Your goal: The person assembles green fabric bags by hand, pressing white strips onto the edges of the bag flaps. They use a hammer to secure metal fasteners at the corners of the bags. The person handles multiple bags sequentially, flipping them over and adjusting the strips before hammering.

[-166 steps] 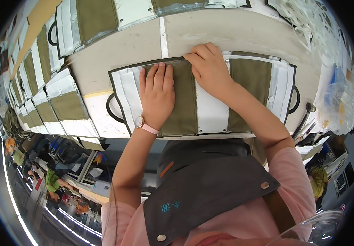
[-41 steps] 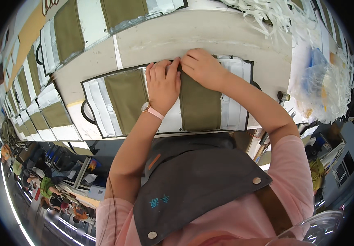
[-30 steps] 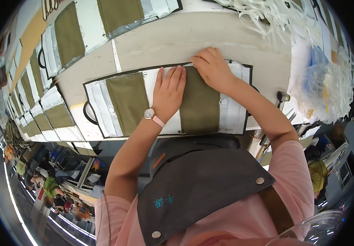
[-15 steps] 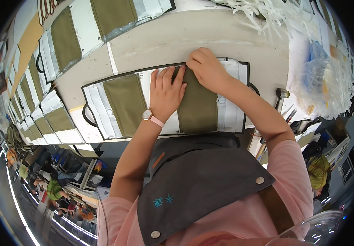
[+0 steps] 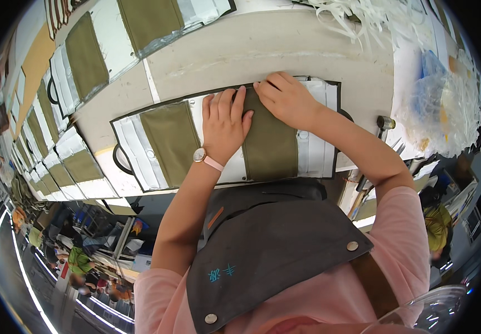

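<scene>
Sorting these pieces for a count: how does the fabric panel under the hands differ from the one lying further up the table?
The near panel lies whole in view, both olive strips showing; the far panel is cut off by the picture's edge. The left hand and right hand press flat on the near panel; nothing touches the far panel. Both share olive strips on pale cloth with dark edging, flat on the table.

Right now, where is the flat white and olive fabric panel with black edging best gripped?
Probably the black loop handle at the flat white and olive fabric panel's left end, approached from the left: it juts past the edge, while both hands press the middle.
</scene>
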A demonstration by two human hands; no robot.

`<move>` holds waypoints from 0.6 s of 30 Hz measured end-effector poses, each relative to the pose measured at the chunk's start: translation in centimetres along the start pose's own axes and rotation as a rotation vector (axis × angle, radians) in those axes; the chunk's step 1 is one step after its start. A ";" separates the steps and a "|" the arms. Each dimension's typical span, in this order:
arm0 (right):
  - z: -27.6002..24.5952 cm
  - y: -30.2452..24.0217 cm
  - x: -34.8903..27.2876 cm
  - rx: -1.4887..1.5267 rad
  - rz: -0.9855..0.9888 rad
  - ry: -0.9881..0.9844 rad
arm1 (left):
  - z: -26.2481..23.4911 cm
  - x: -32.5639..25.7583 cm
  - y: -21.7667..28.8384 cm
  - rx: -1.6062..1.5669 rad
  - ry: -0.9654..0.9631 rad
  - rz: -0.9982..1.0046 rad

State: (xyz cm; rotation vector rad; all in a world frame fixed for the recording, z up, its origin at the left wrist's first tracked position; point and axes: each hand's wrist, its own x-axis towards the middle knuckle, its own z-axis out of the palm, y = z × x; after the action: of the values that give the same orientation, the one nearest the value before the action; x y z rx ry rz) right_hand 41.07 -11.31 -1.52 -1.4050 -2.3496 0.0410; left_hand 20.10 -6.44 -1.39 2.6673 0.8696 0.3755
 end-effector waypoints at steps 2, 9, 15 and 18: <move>0.1 0.0 -0.2 0.018 0.003 0.002 | -0.2 0.2 0.3 0.036 -0.024 -0.001; 0.1 0.0 -0.2 0.086 0.057 0.005 | -0.3 0.3 0.7 0.074 -0.075 -0.033; 0.3 0.7 -1.2 0.255 0.354 0.062 | 0.1 -0.5 0.7 0.022 -0.043 -0.037; -0.7 0.5 -1.6 0.279 0.528 0.132 | -0.1 -0.5 0.6 0.054 -0.046 0.004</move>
State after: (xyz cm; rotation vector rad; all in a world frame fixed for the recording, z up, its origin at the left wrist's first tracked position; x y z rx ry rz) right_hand 42.44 -12.55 -1.51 -1.7727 -1.7319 0.3931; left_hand 19.97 -7.20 -1.17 2.7157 0.8728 0.2938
